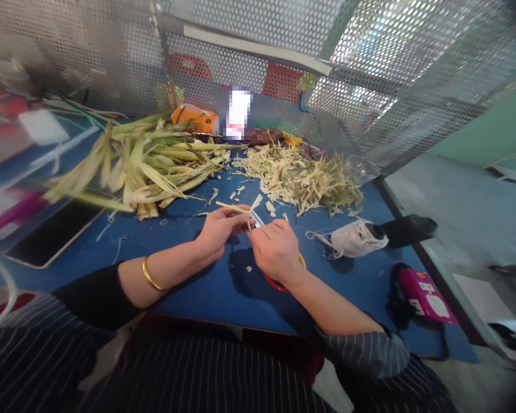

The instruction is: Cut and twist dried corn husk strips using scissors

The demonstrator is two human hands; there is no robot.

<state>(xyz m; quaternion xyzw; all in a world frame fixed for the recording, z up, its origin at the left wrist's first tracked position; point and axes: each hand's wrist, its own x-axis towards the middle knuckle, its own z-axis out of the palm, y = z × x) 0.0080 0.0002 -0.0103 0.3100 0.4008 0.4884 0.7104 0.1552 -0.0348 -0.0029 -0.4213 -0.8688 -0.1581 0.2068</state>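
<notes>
Table [198, 298] blue, perforated screen [249, 23] behind. Our left grip [217, 232] pinches a pale strip [230, 205]; our right grip [277, 249] clasps scissors [257, 218].

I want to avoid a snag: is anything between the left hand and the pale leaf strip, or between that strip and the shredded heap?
Nothing between the left hand and the strip; its fingers hold it. Toward the heap, the scissors meet the strip's end, and small scraps lie on the table.

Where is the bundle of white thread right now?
In the head view, the white thread lies toward the right of the blue table, beside the dark cylinder.
</notes>
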